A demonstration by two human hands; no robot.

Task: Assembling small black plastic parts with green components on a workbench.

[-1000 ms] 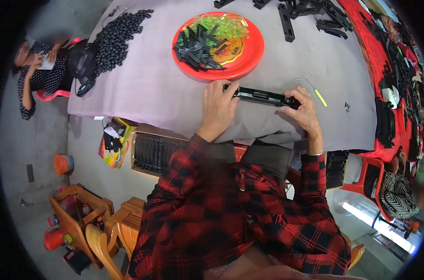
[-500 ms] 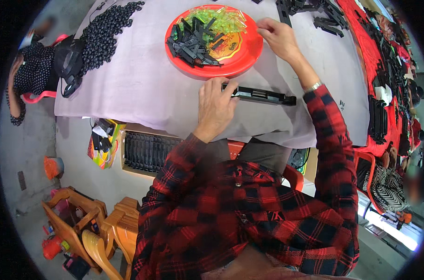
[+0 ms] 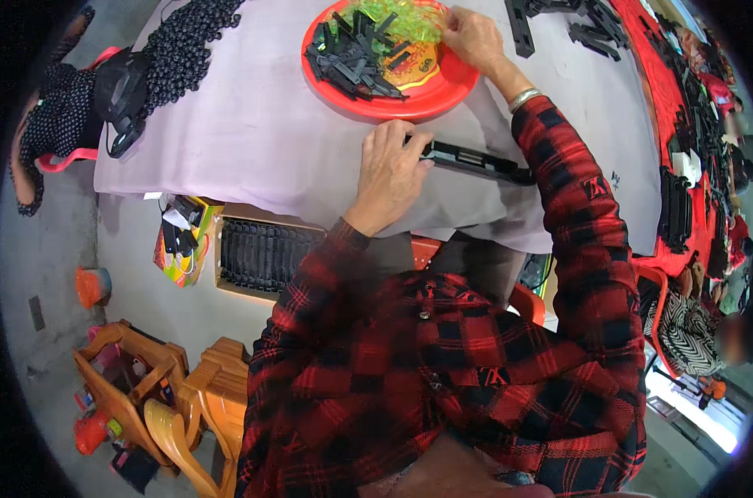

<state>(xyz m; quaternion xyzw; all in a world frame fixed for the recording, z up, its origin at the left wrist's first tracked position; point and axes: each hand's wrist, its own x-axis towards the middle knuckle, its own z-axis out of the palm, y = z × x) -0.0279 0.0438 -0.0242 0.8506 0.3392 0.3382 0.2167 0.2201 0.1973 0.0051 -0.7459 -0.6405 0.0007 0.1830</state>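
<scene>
My left hand (image 3: 393, 168) is closed around the left end of a long black plastic housing (image 3: 486, 163), which lies slantwise on the cloth with slots along its upper side. Past it stands a round red plate (image 3: 453, 93). Light green see-through plastic pieces (image 3: 405, 25) are heaped on its far side, and short black plastic strips (image 3: 353, 68) are piled at its left. My right hand (image 3: 476, 41) is over the plate's right rim, fingers bent together at the edge of the green pieces. Whatever its fingertips pinch is too small to make out.
A heap of small black round parts (image 3: 177, 62) covers the table's left, by a black bag (image 3: 121, 93). More long black parts (image 3: 596, 33) lie at the far right. Below the table edge sits a carton of black parts (image 3: 264, 256). People sit at both sides.
My right hand has moved from beside the plate's rim to the green pieces, its forearm reaching further in. My left hand stays on the black housing. The whole view has shifted slightly.
</scene>
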